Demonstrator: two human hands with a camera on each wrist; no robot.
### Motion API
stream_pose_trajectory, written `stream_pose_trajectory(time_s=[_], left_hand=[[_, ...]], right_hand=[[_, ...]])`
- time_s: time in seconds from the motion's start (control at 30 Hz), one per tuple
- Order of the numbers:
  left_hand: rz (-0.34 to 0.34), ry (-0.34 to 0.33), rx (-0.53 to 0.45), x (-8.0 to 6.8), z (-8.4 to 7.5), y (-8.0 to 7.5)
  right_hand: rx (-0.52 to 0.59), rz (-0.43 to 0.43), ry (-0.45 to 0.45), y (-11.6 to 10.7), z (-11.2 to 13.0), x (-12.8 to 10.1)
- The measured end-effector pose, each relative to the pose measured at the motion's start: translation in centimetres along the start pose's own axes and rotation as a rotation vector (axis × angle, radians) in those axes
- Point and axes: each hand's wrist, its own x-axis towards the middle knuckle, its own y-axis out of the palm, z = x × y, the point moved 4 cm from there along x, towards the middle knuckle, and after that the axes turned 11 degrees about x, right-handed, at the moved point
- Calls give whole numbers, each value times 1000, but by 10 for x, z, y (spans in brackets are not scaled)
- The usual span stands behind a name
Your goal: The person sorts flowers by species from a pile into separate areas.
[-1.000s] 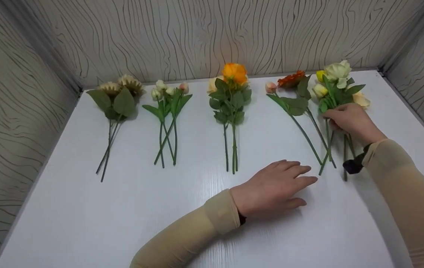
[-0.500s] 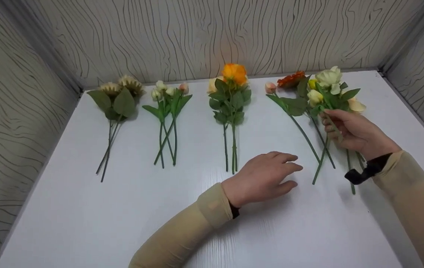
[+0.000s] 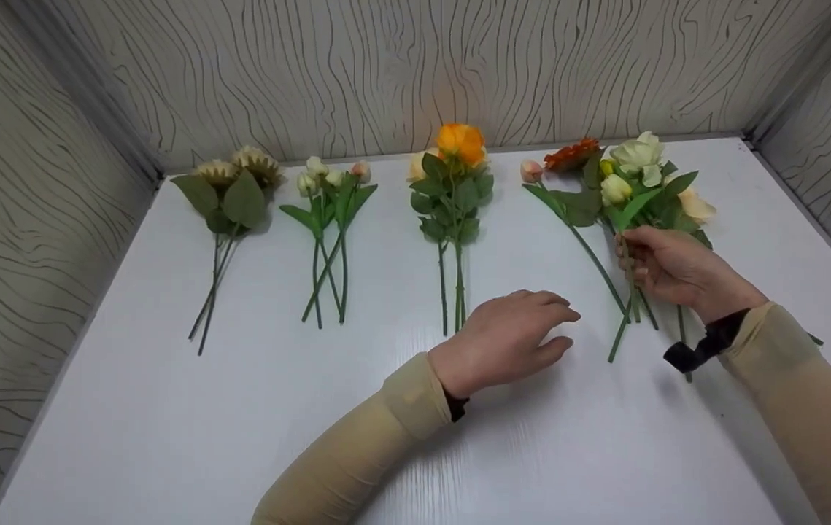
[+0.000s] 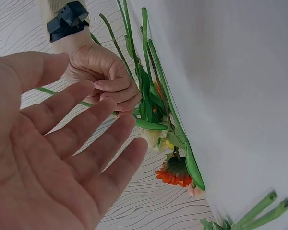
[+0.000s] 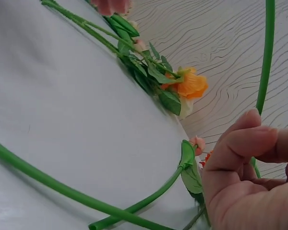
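Lifted since a second ago, our right hand grips the pale bunch by its stems above the table; our left hand hovers relaxed. Left wrist view: spread fingers hold nothing. Right wrist view: fingers curl round a green stem.

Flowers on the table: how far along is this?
Done: nothing looks gathered yet. In hand: the right hand grips the cream flower bunch by its stems, raised. The left hand hovers open. Left: four bunches lie on the white table, including the orange one.
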Motion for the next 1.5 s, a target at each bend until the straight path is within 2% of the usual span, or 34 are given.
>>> stream_pose_trajectory(time_s=[0.43, 0.5, 0.6, 0.67, 0.73, 0.93, 1.07, 1.17, 1.5], left_hand=[[-12, -35, -40, 0, 3, 0], [-16, -42, -51, 0, 4, 0], [-13, -44, -62, 0, 4, 1], [-9, -40, -68, -1, 4, 1], [-3, -36, -65, -1, 3, 2], [3, -38, -67, -1, 3, 2], [0, -37, -74, -1, 3, 2], [-1, -33, -77, 0, 4, 3], [4, -37, -71, 0, 3, 3]], right_hand=[[-153, -33, -158, -10, 2, 5], [-355, -84, -179, -12, 4, 6], [-728, -184, -167, -17, 7, 7], [-870, -219, -144, -21, 9, 9], [-810, -206, -125, -24, 9, 10], [-391, -68, -138, -27, 4, 9], [-249, -1, -158, -24, 3, 8], [-242, 23, -191, -21, 4, 6], [-352, 56, -304, -10, 8, 5]])
